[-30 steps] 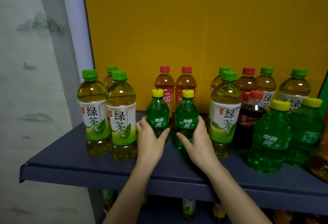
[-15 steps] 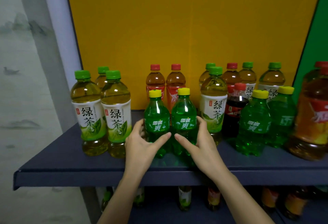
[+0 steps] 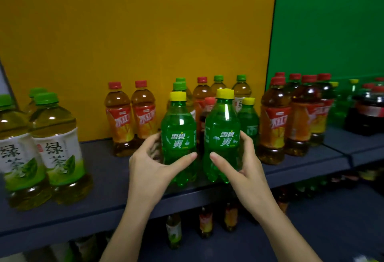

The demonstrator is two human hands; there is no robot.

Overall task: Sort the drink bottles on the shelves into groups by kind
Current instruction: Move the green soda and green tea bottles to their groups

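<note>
Two green soda bottles with yellow caps are in my hands near the front edge of the dark shelf (image 3: 99,195). My left hand (image 3: 151,164) grips the left soda bottle (image 3: 178,137) low on its body. My right hand (image 3: 239,164) grips the right soda bottle (image 3: 222,135), which is a little higher than the left one. A third green soda bottle (image 3: 248,120) stands behind them. Green tea bottles (image 3: 58,147) stand at the left, two red-capped iced tea bottles (image 3: 131,120) at the back, and more iced tea bottles (image 3: 274,124) to the right.
Mixed green tea, iced tea and cola bottles (image 3: 207,97) stand behind the held pair. Dark cola bottles (image 3: 367,110) sit at the far right before a green panel (image 3: 328,25). A yellow panel (image 3: 135,33) backs the shelf. More bottles (image 3: 205,222) stand on the lower shelf.
Both hands carried the two green soda bottles to the right along the shelf, the right one now slightly raised. The view swung right, showing the iced tea and cola groups.
</note>
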